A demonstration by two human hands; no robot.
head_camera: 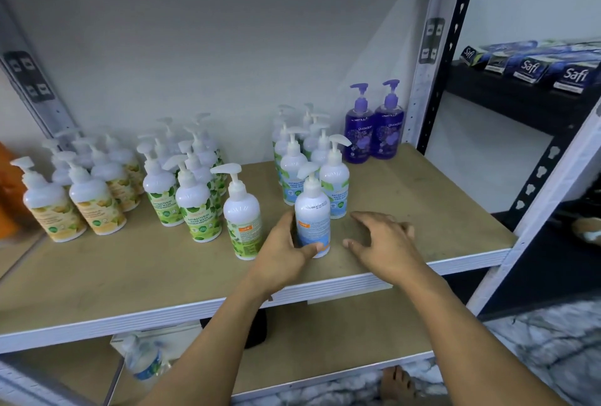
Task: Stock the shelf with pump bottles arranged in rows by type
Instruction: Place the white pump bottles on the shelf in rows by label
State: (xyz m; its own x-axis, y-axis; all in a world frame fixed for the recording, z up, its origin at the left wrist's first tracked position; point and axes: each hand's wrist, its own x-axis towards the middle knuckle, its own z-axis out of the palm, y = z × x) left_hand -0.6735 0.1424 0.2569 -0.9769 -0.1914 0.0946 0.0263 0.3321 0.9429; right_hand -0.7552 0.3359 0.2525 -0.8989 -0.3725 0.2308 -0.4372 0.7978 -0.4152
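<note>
left hand grips blue-label bottle; right hand just beside

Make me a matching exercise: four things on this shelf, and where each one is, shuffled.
1. purple bottles
2. yellow-label bottles
3. blue-label bottle at the front
4. right hand

A. far left of the shelf
B. open, beside the front bottle, not touching it
C. back right corner
D. in the left hand's grip

Pairs: 1-C, 2-A, 3-D, 4-B
</note>
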